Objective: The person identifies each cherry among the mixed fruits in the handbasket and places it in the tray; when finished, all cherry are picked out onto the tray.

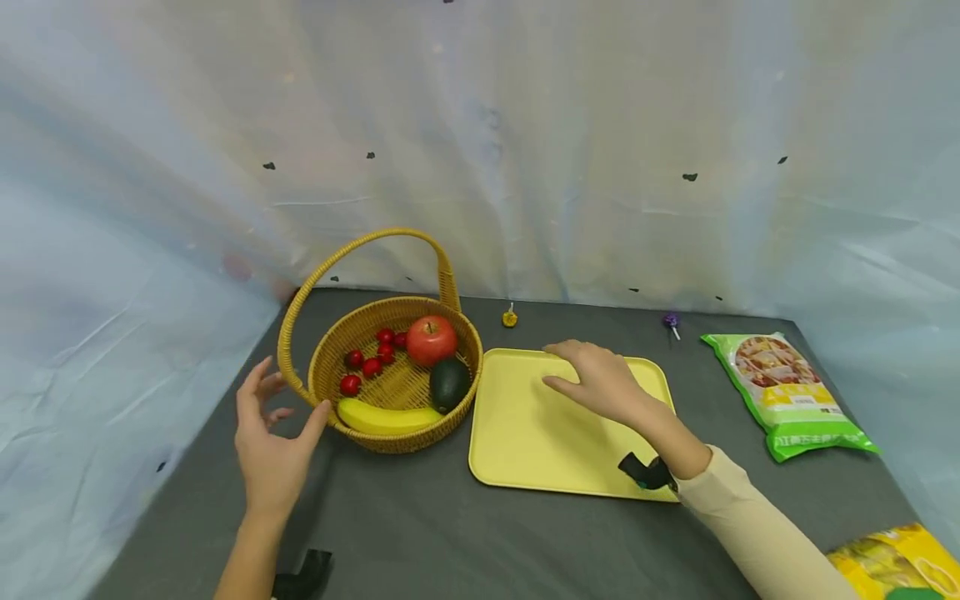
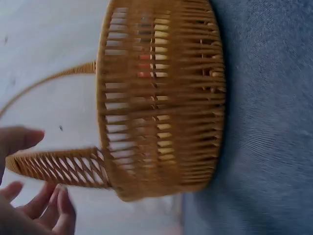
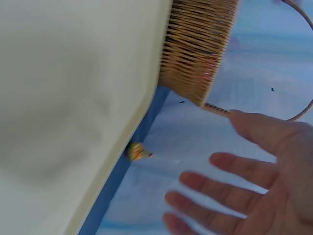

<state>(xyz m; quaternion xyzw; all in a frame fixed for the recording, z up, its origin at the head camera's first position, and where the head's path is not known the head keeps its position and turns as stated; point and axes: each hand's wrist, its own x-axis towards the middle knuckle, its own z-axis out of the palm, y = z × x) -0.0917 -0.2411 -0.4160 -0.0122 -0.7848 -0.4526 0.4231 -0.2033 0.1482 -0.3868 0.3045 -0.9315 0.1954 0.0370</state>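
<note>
A wicker basket (image 1: 397, 446) with a tall handle holds a banana (image 1: 388, 417), a red apple (image 1: 431, 340), a dark green avocado-like item (image 1: 450, 384) and several small red fruits. My left hand (image 1: 273, 454) is at the basket's left side, fingers spread around the lower handle; in the left wrist view the thumb and fingers of the hand (image 2: 36, 196) lie on either side of the handle (image 2: 58, 167), and contact is unclear. Over the yellow tray (image 1: 517, 417) hovers my right hand (image 1: 603, 385), fingers extended, holding nothing.
Behind the tray lies a yellow-wrapped lollipop (image 1: 510, 317), with a purple one (image 1: 671, 320) farther right. A green food bag (image 1: 787, 392) lies at the right, and a yellow package (image 1: 896, 562) is at the lower right corner. A plastic sheet hangs behind the table.
</note>
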